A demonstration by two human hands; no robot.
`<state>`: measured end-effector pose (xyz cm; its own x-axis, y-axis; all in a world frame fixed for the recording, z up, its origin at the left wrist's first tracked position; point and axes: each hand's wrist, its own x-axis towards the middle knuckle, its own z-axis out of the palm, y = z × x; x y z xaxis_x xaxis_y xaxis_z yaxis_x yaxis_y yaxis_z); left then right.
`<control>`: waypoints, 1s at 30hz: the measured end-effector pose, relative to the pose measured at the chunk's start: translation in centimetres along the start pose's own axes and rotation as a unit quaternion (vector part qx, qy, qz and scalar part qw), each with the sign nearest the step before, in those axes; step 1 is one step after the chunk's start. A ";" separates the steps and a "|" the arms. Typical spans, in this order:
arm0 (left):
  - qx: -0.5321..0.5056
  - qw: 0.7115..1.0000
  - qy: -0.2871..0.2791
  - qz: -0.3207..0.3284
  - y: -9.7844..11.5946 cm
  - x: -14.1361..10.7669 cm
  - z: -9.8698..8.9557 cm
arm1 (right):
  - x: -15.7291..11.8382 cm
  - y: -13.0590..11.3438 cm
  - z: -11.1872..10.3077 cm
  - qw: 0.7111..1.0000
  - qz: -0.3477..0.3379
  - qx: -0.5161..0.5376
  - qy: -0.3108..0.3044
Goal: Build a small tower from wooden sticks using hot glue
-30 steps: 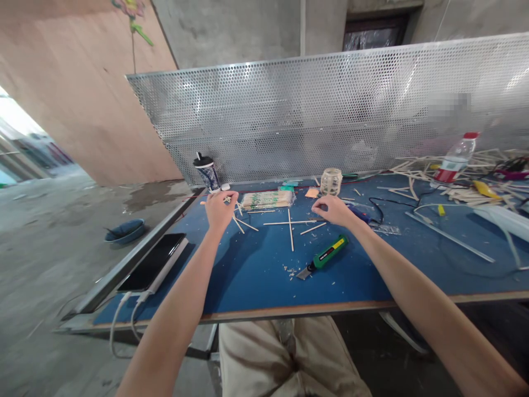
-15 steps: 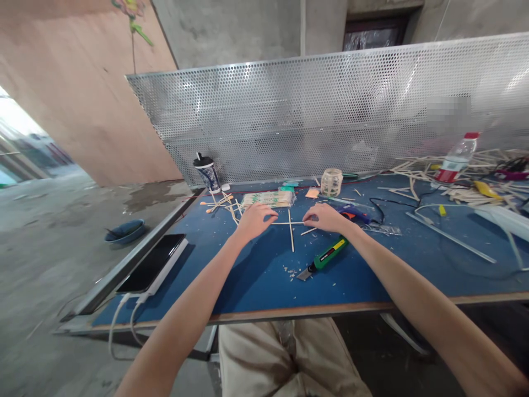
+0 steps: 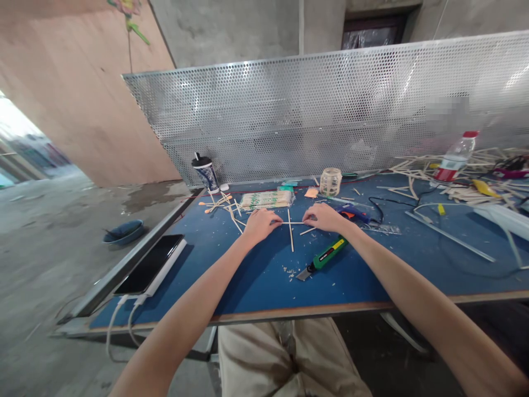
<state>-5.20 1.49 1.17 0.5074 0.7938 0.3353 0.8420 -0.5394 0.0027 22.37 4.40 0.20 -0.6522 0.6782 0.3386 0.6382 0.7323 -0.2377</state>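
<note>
Two thin wooden sticks cross near the middle of the blue table. My left hand pinches the left end of the crosswise stick. At its other end, the fingertips of my right hand are closed on the same stick. The second stick points away from me and meets the first between my hands. Another short stick lies just below my right fingers. A green cutter with its blade out lies nearer me, beside small wood shavings.
Behind my hands are a packet of sticks, a jar and a patterned cup. A glue gun is by my right wrist. A phone lies left; a bottle and loose sticks stand right.
My left hand has moved slightly right and closed on the left end of the crosswise stick. My right hand stays at the other end.
</note>
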 end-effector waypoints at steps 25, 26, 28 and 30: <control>-0.038 0.996 -0.039 -0.067 -3.2 -0.9 -1.7 | -1.0 1.5 -1.9 0.998 0.031 0.007 0.060; -0.039 0.996 -0.046 -0.064 -3.3 -0.9 -1.6 | -1.0 1.4 -1.8 0.998 0.025 0.009 0.055; -0.044 0.996 -0.058 -0.054 -3.3 -0.9 -1.5 | -1.0 1.2 -1.7 0.999 0.012 0.010 0.049; -0.049 0.996 -0.063 -0.044 -3.3 -0.8 -1.3 | -1.0 1.1 -1.5 0.999 0.002 0.009 0.043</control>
<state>-8.59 2.23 2.13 0.4572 0.8645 0.2091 0.8650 -0.4868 0.1214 24.30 4.41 0.99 -0.6109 0.6743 0.4149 0.6327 0.7308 -0.2561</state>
